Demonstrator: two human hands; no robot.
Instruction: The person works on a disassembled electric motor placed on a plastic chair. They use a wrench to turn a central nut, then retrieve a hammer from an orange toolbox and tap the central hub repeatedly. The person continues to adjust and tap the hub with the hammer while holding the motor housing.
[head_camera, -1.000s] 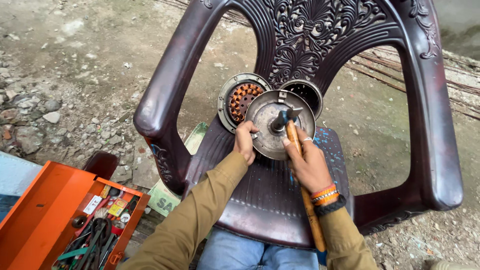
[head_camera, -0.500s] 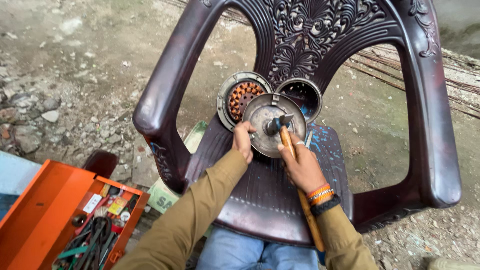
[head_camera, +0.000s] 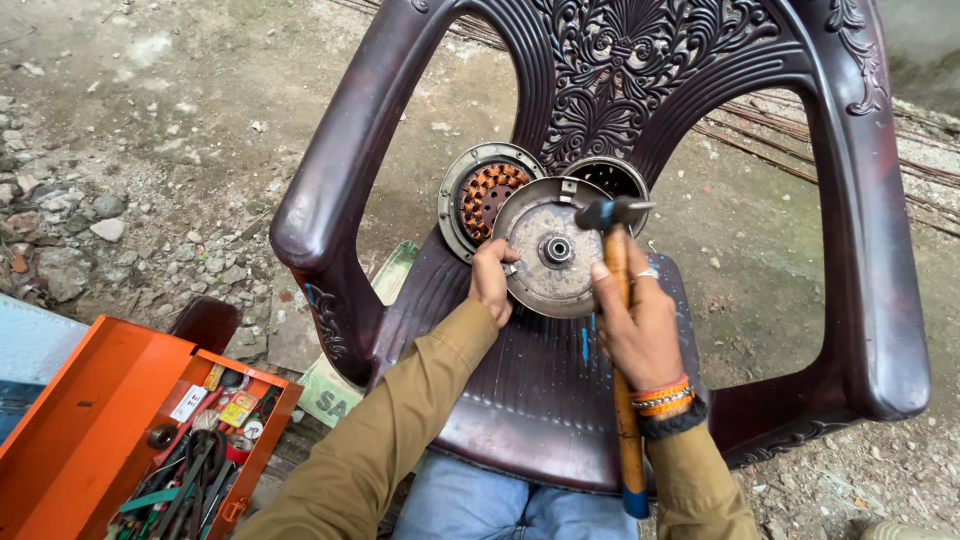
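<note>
Above right hand (head_camera: 640, 325): hammer (head_camera: 615, 260) over cover (head_camera: 552, 248).

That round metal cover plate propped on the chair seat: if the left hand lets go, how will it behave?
The cover plate is probably stiff and heavy for its size: it looks like thick metal. It stands on its round edge, steadied by the left hand, so it may tip or roll across the chair seat.

Olive-tan long sleeves (head_camera: 400, 430), blue jeans (head_camera: 500, 510), orange wrist threads (head_camera: 662, 392), finger ring (head_camera: 648, 272)
</note>
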